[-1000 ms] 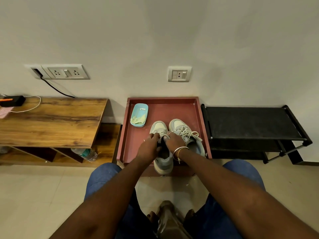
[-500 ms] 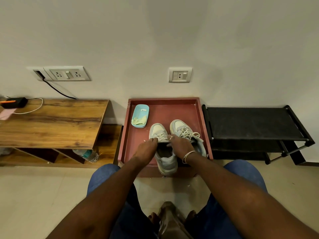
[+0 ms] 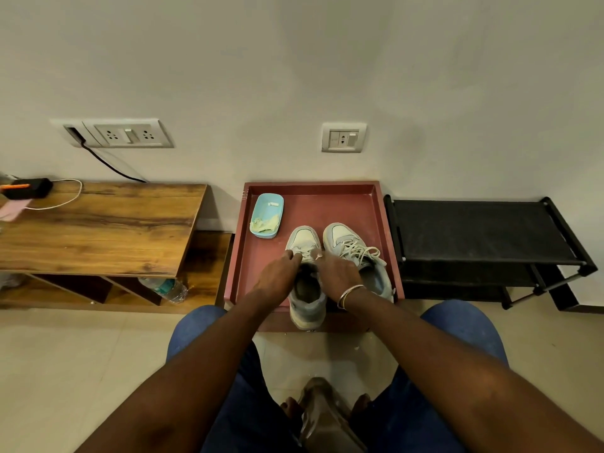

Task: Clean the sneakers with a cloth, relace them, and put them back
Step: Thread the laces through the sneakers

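- The person sits facing a wall, both forearms reaching forward over blue-trousered knees.
- A red tray (image 3: 376, 230) stands against the wall between a wooden bench (image 3: 98, 230) and a black shoe rack (image 3: 474, 230).
- Two pale grey sneakers stand side by side in the tray, toes toward the wall.
- First sneaker (image 3: 309, 305): it is the one nearer the bench. Its heel hangs over the front rim of the tray, and its opening faces up.
- Second sneaker (image 3: 344, 240): it stands just beside the first, nearer the rack, with its laces (image 3: 362, 251) threaded and lying loose across the top.
- Left hand (image 3: 277, 277): it rests palm down on the bench-side edge of the first sneaker. Its fingers (image 3: 291, 255) are bent onto the lace area behind the toe. Whether they pinch a lace cannot be told.
- Right hand (image 3: 336, 273): it lies over the other edge of the same sneaker. Its fingers (image 3: 318, 256) touch the same lace area, and one bears a ring. A pinch cannot be confirmed here either.
- A metal bangle (image 3: 350, 294) sits on the right wrist.
- A light blue dish (image 3: 273, 204) lies in the far bench-side corner of the tray, apart from the sneakers, holding a crumpled pale cloth (image 3: 263, 225).
- A plastic bottle (image 3: 166, 288) lies on the shelf under the bench.
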